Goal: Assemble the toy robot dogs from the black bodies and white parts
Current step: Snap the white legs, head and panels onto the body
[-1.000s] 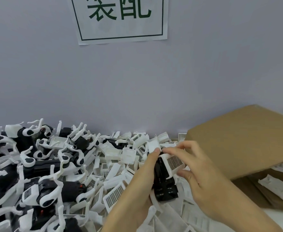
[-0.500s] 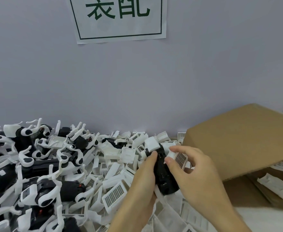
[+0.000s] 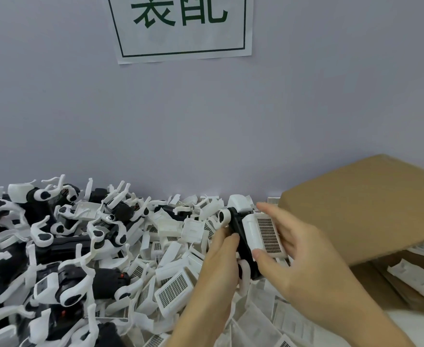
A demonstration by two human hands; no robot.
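Note:
My left hand point(image 3: 221, 261) grips a black toy dog body point(image 3: 241, 236) from the left, above the pile of parts. A white cover with a dark grid panel point(image 3: 264, 232) lies against the body's right side. My right hand point(image 3: 298, 249) holds that cover, thumb at its lower edge and fingers behind it. White round leg joints show at the body's upper left and lower end. Loose white grid covers point(image 3: 173, 290) lie heaped below and left of my hands.
Assembled black-and-white robot dogs point(image 3: 63, 286) are heaped on the left. A brown cardboard box point(image 3: 361, 209) stands on the right against the grey wall, with white parts point(image 3: 416, 279) inside a lower box. A paper sign point(image 3: 180, 26) hangs on the wall.
The white grid cover has gone from the body's upper end to lying flat along its right side. My right hand shifted lower around it and the body tilted more upright.

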